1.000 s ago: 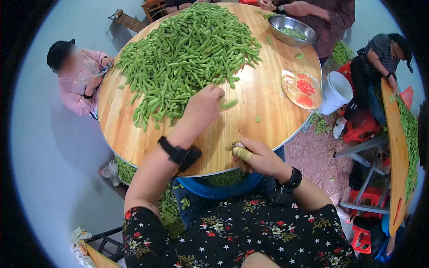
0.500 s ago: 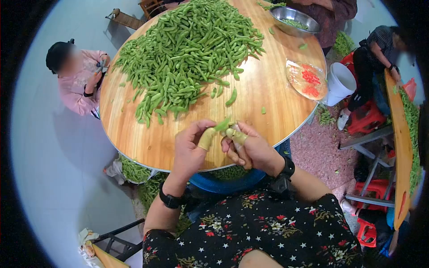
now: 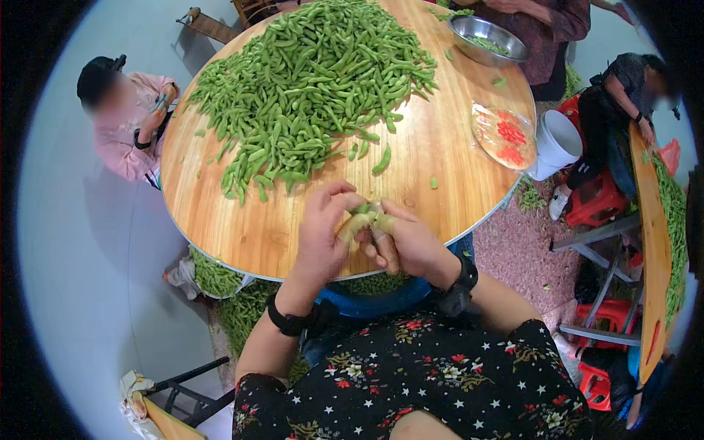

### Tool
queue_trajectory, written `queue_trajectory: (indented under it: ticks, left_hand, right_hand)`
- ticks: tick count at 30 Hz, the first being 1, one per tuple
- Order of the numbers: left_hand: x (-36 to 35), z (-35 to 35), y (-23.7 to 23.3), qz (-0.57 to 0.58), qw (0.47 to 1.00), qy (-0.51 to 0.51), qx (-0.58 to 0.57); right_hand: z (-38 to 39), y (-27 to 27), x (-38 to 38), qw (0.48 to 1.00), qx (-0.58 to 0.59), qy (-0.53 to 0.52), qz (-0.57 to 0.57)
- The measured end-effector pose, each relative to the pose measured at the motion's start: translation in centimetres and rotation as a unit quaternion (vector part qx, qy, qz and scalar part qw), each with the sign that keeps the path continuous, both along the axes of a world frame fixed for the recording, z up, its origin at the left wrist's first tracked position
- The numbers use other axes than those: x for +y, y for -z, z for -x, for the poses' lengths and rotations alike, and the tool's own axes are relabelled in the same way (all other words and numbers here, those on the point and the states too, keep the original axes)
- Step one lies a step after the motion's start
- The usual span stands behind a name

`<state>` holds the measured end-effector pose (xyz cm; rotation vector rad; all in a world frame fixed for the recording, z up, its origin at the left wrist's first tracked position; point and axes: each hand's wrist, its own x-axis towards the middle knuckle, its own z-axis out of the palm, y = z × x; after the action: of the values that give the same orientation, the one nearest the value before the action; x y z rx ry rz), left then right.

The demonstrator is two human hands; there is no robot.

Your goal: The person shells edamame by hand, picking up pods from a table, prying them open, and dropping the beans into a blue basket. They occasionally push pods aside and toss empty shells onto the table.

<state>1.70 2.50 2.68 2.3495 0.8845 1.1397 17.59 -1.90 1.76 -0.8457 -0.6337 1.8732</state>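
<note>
Here, the left hand point(image 3: 320, 238) and the right hand point(image 3: 412, 246) are meeting at the near edge of the round table point(image 3: 242, 235). Both are pinching one green pod point(image 3: 364, 211) between thumb and fingertips point(image 3: 350, 227), each gripping an end, it seems, so that the pod can be worked from both sides. Yellowish wraps are covering those fingertips, probably shielding them from the pod's edge. The hands are hovering just over the rim, above a blue tub point(image 3: 367, 302) sitting under the table — likely so that whatever drops is landing there. The big heap of pods point(image 3: 315, 81) is lying within reach beyond the hands, and a stray pod point(image 3: 381, 160) is resting between. Other people are sitting around, one by a metal bowl point(image 3: 488, 37).
</note>
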Motion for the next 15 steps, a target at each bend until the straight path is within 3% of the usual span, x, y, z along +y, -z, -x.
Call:
queue_trajectory:
  ticks: [1, 2, 3, 4, 6, 7, 8, 9, 10, 11, 12, 14, 15]
  left_hand:
    - [0.2, 0.0, 0.2, -0.035, 0.999, -0.039, -0.013]
    - [0.1, 0.1, 0.3, -0.035, 0.999, -0.04, -0.013]
    - [-0.2, 0.3, 0.4, 0.07, 0.995, -0.069, -0.014]
    - [-0.4, 0.5, 0.5, 0.174, 0.98, -0.099, -0.015]
    - [-0.3, 0.9, 1.7, 0.18, 0.979, -0.088, -0.043]
    - [-0.2, 1.1, 2.1, 0.183, 0.978, -0.076, -0.07]
    - [-0.4, 1.4, 2.3, 0.184, 0.978, -0.077, -0.069]
    - [-0.8, 1.7, 2.1, 0.312, 0.938, -0.043, -0.142]
    - [-1.1, 1.9, 1.8, 0.433, 0.876, -0.008, -0.212]
    - [-1.4, 1.9, 1.5, 0.435, 0.875, -0.009, -0.212]
    - [-1.7, 1.8, 1.1, 0.397, 0.903, -0.023, -0.159]
    - [-1.9, 1.4, 1.0, 0.357, 0.927, -0.037, -0.106]
    - [-1.8, 1.1, 1.3, 0.27, 0.958, -0.031, -0.09]
  right_hand:
    - [0.0, 0.5, 0.3, 1.0, -0.001, -0.001, 0.0]
    - [-0.2, 1.4, 0.9, 0.95, -0.2, 0.089, -0.223]
    - [-0.3, 2.1, 1.4, 0.804, -0.379, 0.171, -0.424]
    - [-0.6, 2.5, 1.6, 0.805, -0.38, 0.169, -0.424]
    - [-1.2, 2.5, 1.8, 0.685, -0.522, 0.084, -0.501]
    - [-1.1, 2.0, 1.7, 0.685, -0.522, 0.085, -0.501]
    - [-1.1, 1.4, 1.2, 0.785, -0.457, 0.06, -0.414]
    - [-1.0, 0.6, 0.8, 0.867, -0.382, 0.034, -0.318]
    - [-0.9, 0.4, 0.6, 0.868, -0.381, 0.032, -0.317]
    - [-1.0, 0.2, 0.4, 0.903, -0.335, -0.004, -0.27]
    - [-1.1, 0.1, 0.2, 0.931, -0.288, -0.04, -0.221]
    - [-0.9, 0.3, 0.1, 0.932, -0.283, -0.033, -0.224]
    - [-0.8, 0.4, 0.1, 0.933, -0.278, -0.025, -0.228]
